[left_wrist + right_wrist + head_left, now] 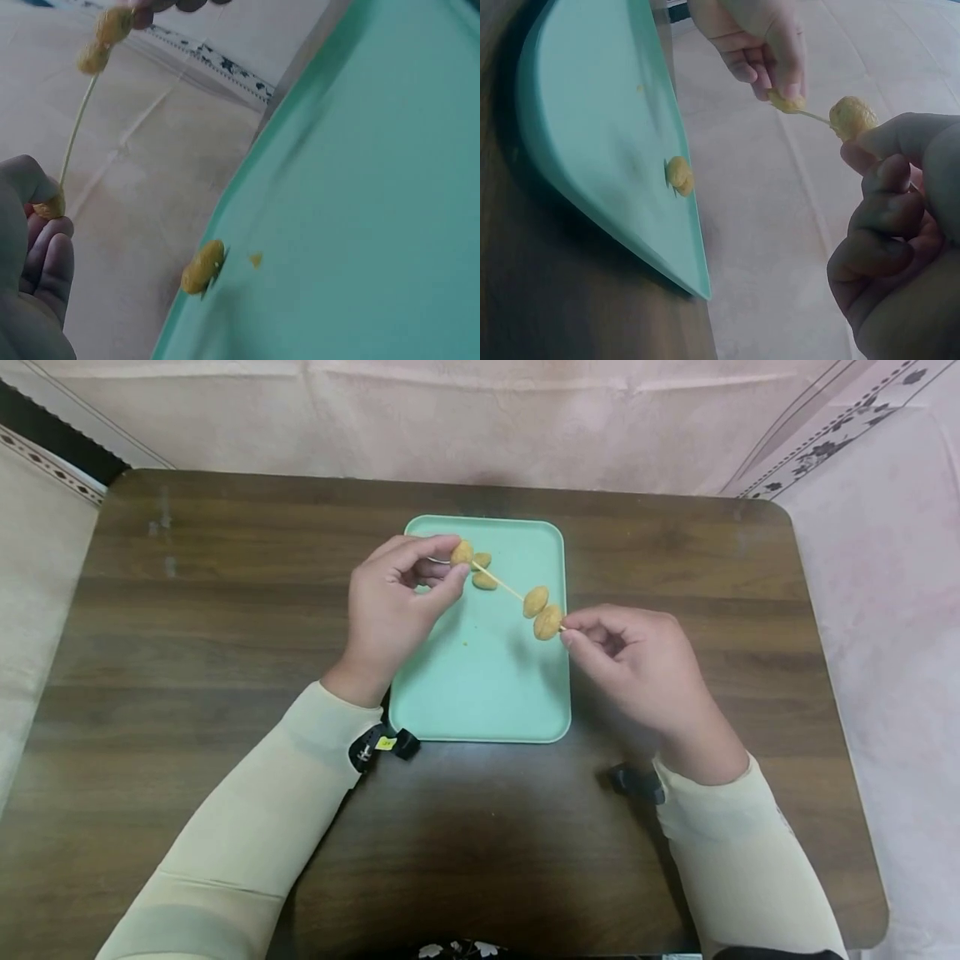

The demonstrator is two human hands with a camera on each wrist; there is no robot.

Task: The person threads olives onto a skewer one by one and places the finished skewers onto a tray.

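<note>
In the head view a thin wooden skewer [501,582] slants over the tray between my two hands. My left hand [401,589] pinches a golden-brown food ball [462,553] between thumb and fingers at the skewer's far end. Thumb and forefinger of my right hand [637,656] grip the near end of the skewer. Two more golden-brown balls, one [536,602] beside the other [547,622], sit threaded close to the right fingertips. A bare length of stick shows between these and the left hand's ball, as the left wrist view also shows.
Beneath the hands a mint-green tray [480,710] lies on the dark wooden table [225,635]. Two loose golden-brown pieces [484,581] rest in the tray, with a small crumb [256,259] near them. Pale patterned cloth [450,418] hangs behind the table.
</note>
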